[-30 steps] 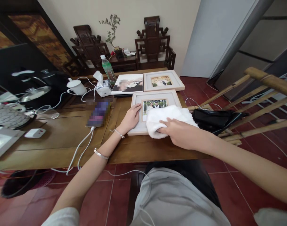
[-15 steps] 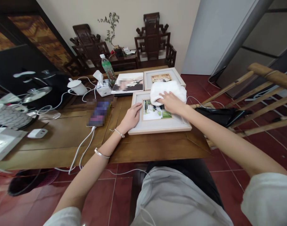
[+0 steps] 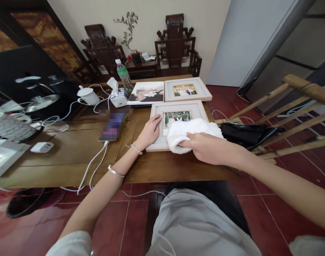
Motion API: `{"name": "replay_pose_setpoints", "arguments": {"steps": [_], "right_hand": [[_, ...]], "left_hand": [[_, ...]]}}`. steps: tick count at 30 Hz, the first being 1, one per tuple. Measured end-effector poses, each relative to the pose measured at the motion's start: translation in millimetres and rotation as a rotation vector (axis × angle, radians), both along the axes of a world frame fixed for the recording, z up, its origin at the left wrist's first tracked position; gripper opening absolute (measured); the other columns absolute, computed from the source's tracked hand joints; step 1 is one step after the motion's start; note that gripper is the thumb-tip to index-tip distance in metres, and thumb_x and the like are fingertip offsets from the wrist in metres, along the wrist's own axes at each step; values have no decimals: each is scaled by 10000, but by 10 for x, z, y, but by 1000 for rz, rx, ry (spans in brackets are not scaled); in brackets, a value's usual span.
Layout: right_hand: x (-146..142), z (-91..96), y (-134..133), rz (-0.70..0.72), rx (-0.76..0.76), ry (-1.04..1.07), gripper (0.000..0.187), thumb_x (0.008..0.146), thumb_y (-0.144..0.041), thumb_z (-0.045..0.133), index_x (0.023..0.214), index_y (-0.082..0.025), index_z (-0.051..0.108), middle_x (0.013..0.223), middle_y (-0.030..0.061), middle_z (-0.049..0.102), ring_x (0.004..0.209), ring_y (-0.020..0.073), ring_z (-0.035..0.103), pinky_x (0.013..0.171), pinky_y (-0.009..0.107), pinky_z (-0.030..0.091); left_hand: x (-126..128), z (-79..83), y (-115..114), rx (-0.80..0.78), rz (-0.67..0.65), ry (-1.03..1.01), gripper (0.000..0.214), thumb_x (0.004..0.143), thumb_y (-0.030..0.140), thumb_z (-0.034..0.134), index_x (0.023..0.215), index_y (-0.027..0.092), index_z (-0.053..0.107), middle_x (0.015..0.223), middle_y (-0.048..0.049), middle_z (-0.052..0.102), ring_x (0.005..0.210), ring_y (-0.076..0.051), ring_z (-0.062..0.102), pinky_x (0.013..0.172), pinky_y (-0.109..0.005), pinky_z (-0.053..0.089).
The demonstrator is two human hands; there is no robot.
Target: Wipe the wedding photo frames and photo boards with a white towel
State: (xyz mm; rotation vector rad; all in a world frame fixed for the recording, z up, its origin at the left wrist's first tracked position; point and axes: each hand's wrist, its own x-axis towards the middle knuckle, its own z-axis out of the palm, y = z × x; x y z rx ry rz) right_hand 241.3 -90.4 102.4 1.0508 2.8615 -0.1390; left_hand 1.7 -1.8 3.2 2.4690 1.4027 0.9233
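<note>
Towel (image 3: 194, 132) lay over near right corner of photo frame (image 3: 178, 106) on table (image 3: 71, 156), dragged back from far edge moments earlier. Right hand (image 3: 207, 147) clutched it; left hand (image 3: 150, 132) flat, unclenched, pinning frame's left side.

White cloth (image 3: 194, 129), pale frame (image 3: 178, 105), seemingly green bottle (image 3: 124, 76)

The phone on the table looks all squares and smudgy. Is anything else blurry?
In the head view the dark rectangular phone is blurred into blocks, and so is a patch on the unframed photo print; the white fluffy towel and the white-framed photo under it look sharp; the glossy red floor tiles show soft glare.
</note>
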Motion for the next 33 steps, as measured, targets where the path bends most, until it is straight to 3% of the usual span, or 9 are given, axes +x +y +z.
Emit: {"name": "replay_pose_setpoints", "arguments": {"steps": [4,7,10,13,19,22,25,29,33], "right_hand": [[21,-283,337,-65,143,68,612,746,37,415,1315,-165,517,1416,177,428,1233,290,472,966,413,388],[63,-412,766,-186,278,125,640,737,46,411,1341,-152,485,1514,157,275,1366,327,278,1054,503,285],[72,-462,1146,-246,363,119,631,748,40,400,1343,-157,480,1518,127,282,1381,327,233,1070,532,238],[40,-496,1291,-163,365,30,577,767,23,401,1309,-140,513,1462,144,380,1342,334,299,1049,539,242],[8,-410,881,-14,309,-49,500,769,-6,414,1218,-140,591,1265,161,572,1107,295,526,893,408,376],[32,-193,536,3,165,-51,494,751,-3,436,1172,-171,630,1014,130,676,845,227,617,732,310,396],[32,52,218,29,-13,-39,507,742,-2,447,1161,-209,643,875,89,691,694,181,615,623,262,365],[-10,103,-1,59,-81,32,521,730,14,440,1147,-221,645,940,87,689,777,190,628,673,260,401],[-14,-215,173,27,35,111,607,715,35,418,1255,-195,573,1245,134,587,1076,244,573,885,357,423]], "left_hand": [[-7,-20,10,-17,22,-7,413,861,127,381,1235,108,555,1413,-141,451,1336,-263,388,1136,-445,300],[-12,-33,18,-26,24,-18,417,863,133,385,1247,123,548,1410,-134,454,1338,-266,385,1137,-459,296],[-19,-33,20,-25,32,-22,411,867,138,389,1245,136,552,1400,-119,469,1333,-262,392,1137,-455,298],[-22,-29,16,-22,40,-18,403,871,145,393,1240,132,556,1395,-120,476,1329,-264,399,1135,-450,304],[-2,-33,9,-29,39,-2,420,872,134,363,1246,93,547,1400,-148,462,1345,-260,374,1142,-436,291],[9,-29,5,-35,40,4,427,872,130,354,1253,81,540,1407,-156,452,1351,-259,364,1145,-433,285],[12,-16,-1,-30,32,13,431,869,127,357,1260,95,537,1401,-143,464,1353,-261,360,1141,-449,288],[10,-1,-5,-28,22,33,430,872,133,359,1261,85,535,1381,-144,487,1358,-267,351,1139,-459,289],[4,-6,4,-31,12,31,431,878,137,353,1268,93,530,1390,-140,482,1364,-265,342,1137,-467,290]]}}
